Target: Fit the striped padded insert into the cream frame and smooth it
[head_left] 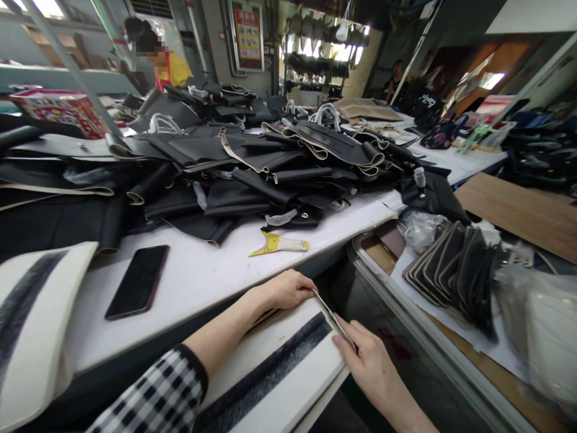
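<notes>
My left hand (288, 288) is curled closed at the far end of a thin flat strip (331, 316), pinching it near the table edge. My right hand (365, 358) grips the strip's near end with fingers pressed along it. The strip stands on edge over a white board with a dark smeared stripe (279, 373) in front of me. Beyond my left hand, a small yellow and white tool (277, 243) lies on the white table (198, 276).
A black phone (139, 280) lies on the table to the left. A large heap of black leather pieces (234, 162) covers the table behind. A stack of dark flat pieces (455, 270) rests lower right. One person stands far back left, another far back right.
</notes>
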A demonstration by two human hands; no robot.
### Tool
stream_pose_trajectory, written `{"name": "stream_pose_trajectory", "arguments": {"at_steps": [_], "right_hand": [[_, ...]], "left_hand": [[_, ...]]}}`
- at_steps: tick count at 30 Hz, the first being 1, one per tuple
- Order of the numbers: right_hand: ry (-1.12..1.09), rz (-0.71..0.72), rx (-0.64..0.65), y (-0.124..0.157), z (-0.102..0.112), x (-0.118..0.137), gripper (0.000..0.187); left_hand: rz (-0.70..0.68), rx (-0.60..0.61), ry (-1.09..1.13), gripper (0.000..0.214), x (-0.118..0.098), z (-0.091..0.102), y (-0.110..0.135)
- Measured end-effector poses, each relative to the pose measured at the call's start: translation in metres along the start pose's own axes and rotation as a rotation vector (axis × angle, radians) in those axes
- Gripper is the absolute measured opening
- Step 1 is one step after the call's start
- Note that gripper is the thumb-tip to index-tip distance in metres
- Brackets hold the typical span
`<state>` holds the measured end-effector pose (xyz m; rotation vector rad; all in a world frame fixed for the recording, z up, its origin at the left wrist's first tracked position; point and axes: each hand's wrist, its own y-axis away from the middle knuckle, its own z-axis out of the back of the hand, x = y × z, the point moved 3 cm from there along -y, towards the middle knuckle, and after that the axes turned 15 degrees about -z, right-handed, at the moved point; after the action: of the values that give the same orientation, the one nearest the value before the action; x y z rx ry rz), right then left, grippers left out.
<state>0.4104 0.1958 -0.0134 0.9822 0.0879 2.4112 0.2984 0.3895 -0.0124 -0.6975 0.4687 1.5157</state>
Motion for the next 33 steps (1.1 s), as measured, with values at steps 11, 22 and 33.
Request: {"name": "stream_pose_trajectory", "arguments": {"at_steps": [11, 22, 33], "right_hand": [[-0.203, -0.037, 0.089, 0.001, -0.007, -0.011, 0.05], [-0.202, -0.031, 0.068, 0.0, -0.007, -0.012, 0.045], [-0.274, 0.032, 0.043, -0.003, -0.012, -0.018, 0.036]], "left_hand": [[-0.108, -0.023, 0.026, 0.035, -0.002, -0.002, -0.005], [-0.272, -0.048, -0.387, 0.017, -0.064, -0.007, 0.007], [-0.041, -0.06, -0.361, 0.035, -0.079, -0.033, 0.043]]}}
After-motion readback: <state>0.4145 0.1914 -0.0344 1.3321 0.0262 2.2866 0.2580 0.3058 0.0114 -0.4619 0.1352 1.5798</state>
